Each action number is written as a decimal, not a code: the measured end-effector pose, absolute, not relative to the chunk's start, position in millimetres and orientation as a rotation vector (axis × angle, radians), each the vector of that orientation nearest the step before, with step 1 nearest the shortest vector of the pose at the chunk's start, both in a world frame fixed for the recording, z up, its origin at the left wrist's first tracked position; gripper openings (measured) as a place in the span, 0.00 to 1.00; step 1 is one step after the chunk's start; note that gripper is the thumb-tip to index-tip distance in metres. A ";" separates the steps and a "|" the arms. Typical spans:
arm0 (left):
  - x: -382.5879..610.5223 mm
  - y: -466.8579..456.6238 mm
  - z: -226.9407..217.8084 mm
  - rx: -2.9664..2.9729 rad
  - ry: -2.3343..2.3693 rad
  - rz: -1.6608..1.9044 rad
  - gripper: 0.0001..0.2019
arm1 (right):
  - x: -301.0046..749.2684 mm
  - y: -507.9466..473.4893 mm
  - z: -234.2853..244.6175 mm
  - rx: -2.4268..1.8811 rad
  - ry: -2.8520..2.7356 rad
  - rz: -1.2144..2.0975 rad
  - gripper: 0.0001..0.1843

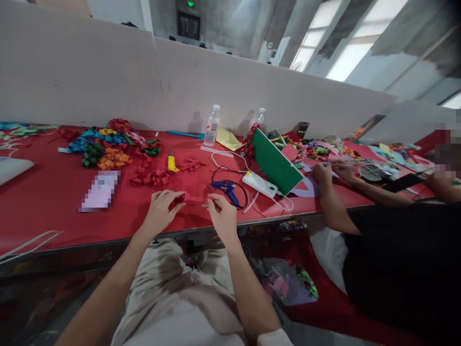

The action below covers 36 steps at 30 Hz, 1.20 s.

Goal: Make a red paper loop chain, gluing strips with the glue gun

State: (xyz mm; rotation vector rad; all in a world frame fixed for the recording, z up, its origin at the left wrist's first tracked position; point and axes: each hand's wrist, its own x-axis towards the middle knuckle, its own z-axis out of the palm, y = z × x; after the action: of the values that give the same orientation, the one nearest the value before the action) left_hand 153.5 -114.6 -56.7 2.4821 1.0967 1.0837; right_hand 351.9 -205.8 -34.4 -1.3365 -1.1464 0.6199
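A short red paper strip stretches between my two hands just above the table's front part. My left hand pinches its left end, where the paper looks curled. The right end sits between the fingertips of my right hand. Close beyond my right hand lies a blue glue gun with a dark cord. Crinkled red paper chains and loose red strips lie beyond my hands, around a yellow utility knife.
A pixelated phone lies to the left, below colourful paper chains. To the right are a white power bank with a cable and a tilted green board. A water bottle stands behind. A co-worker's hands are at the right.
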 end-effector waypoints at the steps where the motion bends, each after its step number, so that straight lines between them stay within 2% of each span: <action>1: 153.1 -114.0 -56.0 2.470 1.100 1.083 0.16 | 350.1 -203.0 -36.6 -1.312 -1.123 0.670 0.10; 4: 153.1 -114.2 -51.0 2.366 1.107 1.138 0.20 | 346.8 -195.6 -46.0 -1.241 -1.096 0.802 0.11; 9: 161.0 -123.5 -44.6 2.043 1.112 1.398 0.14 | 340.3 -189.2 -56.6 -1.130 -1.051 0.863 0.11; 11: 165.7 -126.3 -46.8 1.827 1.134 1.411 0.15 | 335.9 -188.2 -56.8 -1.110 -1.037 0.861 0.10; 15: 172.4 -124.0 -55.2 1.416 1.057 1.461 0.24 | 327.6 -186.9 -55.5 -1.093 -1.033 0.895 0.10; 20: 175.3 -121.4 -59.8 1.368 0.972 1.354 0.22 | 320.9 -185.4 -55.3 -1.071 -1.038 0.893 0.13; 27: 175.1 -128.0 -58.4 1.520 1.004 1.314 0.24 | 308.5 -172.1 -46.3 -1.012 -0.899 0.788 0.20; 32: 175.5 -130.4 -58.8 1.525 1.040 1.349 0.27 | 304.8 -168.7 -50.2 -1.193 -1.080 0.551 0.09; 36: 179.9 -133.7 -56.8 1.574 1.059 1.426 0.27 | 301.8 -170.3 -59.8 -1.290 -1.202 0.293 0.11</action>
State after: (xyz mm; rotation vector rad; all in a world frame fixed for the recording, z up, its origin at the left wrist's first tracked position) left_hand 179.9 -133.7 -56.8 1.5738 1.0591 1.4260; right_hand 301.8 -170.3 -59.8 -1.2899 -1.2016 0.2930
